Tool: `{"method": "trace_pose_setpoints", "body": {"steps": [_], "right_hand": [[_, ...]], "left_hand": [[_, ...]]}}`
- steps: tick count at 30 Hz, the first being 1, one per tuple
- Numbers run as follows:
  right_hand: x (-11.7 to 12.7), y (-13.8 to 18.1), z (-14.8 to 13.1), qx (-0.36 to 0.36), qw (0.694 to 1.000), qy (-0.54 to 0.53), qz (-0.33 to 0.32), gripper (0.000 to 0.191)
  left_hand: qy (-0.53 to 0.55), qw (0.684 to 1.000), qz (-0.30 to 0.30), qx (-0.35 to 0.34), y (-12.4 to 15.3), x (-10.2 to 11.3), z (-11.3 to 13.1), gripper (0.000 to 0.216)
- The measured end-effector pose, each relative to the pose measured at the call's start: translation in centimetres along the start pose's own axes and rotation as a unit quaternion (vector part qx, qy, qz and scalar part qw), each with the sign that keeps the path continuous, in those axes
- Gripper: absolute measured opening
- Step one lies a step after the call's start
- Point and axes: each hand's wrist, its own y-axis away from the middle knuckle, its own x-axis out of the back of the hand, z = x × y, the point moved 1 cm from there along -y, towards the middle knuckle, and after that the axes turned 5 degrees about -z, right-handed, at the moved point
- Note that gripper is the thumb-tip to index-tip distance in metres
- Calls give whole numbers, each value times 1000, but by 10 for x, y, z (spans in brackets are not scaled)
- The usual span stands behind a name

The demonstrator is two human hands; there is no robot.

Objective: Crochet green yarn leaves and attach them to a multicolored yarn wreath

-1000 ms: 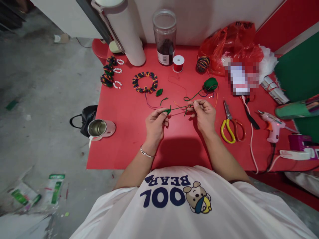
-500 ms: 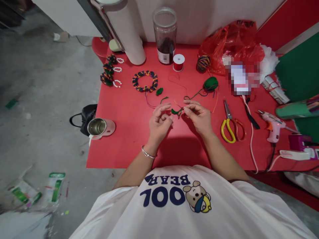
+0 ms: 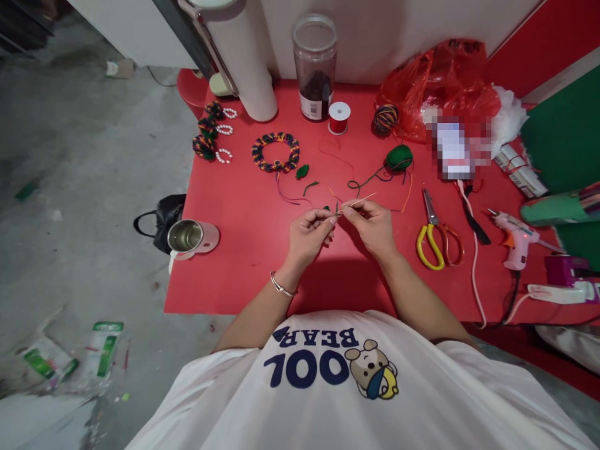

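Both hands are pinched shut on one thin pale strand. The left hand nips it between thumb and forefinger, and the right hand nips it just beside, fingertips almost touching. The free end pokes out to the far right, past the right knuckles. A small green tuft sits at the fingertips, held just above the table, near its middle.

Judging by this, the work is at the fiddly stage of fixing green yarn onto the strand. The next move calls for a firm left pinch while the right fingers work, since the tuft is tiny and could slip (whether it is knotted I cannot tell).

Counted:
- two yarn balls, a green ball and a striped ball
- one red spool
- one jar
- one big ring
- three small rings at the far left
- two loose green scraps
- one glue gun at the right
- one mug at the left edge

Scissors lie right of the right hand, with yellow handles and red ones, so perhaps two pairs.
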Motion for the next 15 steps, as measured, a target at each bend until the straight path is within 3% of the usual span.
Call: {"method": "trace_pose_setpoints", "body": {"steps": [6, 12, 15], "right_hand": [[-1, -1, -1, -18, 1000, -8, -2, 8], [-2, 0, -1, -21, 1000, -6, -10, 8], [-1, 1, -1, -23, 999, 4, -29, 9]], "left_hand": [[-7, 1000, 5, 2, 0, 0, -2, 41], [-22, 997, 2, -77, 0, -1, -6, 54], [-75, 991, 9, -107, 0, 0, -5, 39]]}}
